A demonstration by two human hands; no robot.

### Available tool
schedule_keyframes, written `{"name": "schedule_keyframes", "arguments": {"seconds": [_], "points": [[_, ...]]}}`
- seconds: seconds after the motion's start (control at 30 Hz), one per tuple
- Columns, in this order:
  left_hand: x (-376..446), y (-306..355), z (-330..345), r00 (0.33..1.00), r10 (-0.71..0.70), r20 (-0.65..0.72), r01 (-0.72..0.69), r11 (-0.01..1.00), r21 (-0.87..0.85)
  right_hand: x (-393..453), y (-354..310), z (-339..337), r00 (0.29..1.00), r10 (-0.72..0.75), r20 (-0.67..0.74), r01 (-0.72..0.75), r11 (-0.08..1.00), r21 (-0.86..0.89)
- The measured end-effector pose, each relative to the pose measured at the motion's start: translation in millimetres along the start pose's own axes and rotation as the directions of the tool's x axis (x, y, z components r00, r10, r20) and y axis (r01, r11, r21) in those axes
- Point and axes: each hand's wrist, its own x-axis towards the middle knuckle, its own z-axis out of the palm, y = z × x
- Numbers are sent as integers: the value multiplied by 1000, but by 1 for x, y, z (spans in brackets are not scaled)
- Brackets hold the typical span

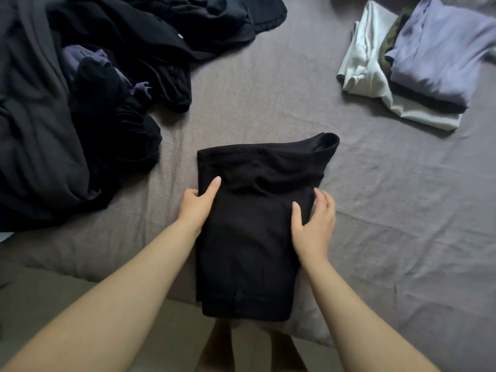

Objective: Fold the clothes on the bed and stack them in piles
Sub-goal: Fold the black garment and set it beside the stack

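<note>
Hands grip our folded black garment (pixel 252 224) at the bed (pixel 389 210) edge: left hand (pixel 197 205) pinches its left side, right hand (pixel 314 224) its right; folded stack (pixel 418 63) lies far right.

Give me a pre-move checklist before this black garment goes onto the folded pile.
1. Both hands on it: left hand and right hand grip the black garment at its sides: ok.
2. Fold tidy: far end bulges open: not ok.
3. Fully on the bed: near end overhangs the edge: not ok.
4. Folded pile stands at far right: ok.
5. Path to it bare sheet: ok.
6. Unfolded heap lies apart: ok.
</note>
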Motion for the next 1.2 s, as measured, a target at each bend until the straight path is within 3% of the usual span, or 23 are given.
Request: {"name": "schedule_keyframes", "arguments": {"seconds": [0.03,0.07,0.13,0.27,0.4,0.43,0.5,0.63,0.7,0.8,0.9,0.97,1.1,1.2], "points": [[0,0,-1,999,8,31,-7,999,-45,1,1,-3,981,193,-18,-190,976,107],[-1,1,-2,998,23,64,-18,997,-74,4,1,-5,928,368,55,-372,910,181],[-5,2,-4,991,38,127,-24,994,-104,17,3,-11,811,513,280,-575,788,220],[-11,0,-3,991,41,127,-27,994,-108,35,0,-31,648,448,616,-713,641,283],[-31,4,0,993,70,97,-57,990,-129,33,3,-49,542,367,755,-811,463,357],[-36,6,2,993,74,89,-62,989,-134,30,4,-54,550,367,750,-813,439,382],[-45,12,5,994,93,58,-86,990,-111,28,5,-66,638,377,672,-755,480,448],[-62,29,17,985,171,19,-169,983,-64,29,1,-99,846,268,460,-505,681,531],[-75,39,23,948,313,51,-310,949,-59,31,-5,-119,898,131,419,-343,806,483],[-87,52,25,864,482,147,-475,876,-83,39,-15,-153,845,95,527,-320,879,355],[-101,71,23,816,478,324,-502,865,-12,49,-28,-183,833,136,536,-171,985,17],[-116,88,26,761,482,434,-555,830,51,56,-36,-198,842,137,522,-64,986,-156],[-143,128,42,637,562,529,-706,701,105,72,-45,-232,836,190,514,22,925,-379],[-152,143,51,617,449,647,-777,476,412,79,-43,-255,892,91,443,94,920,-380]]}}
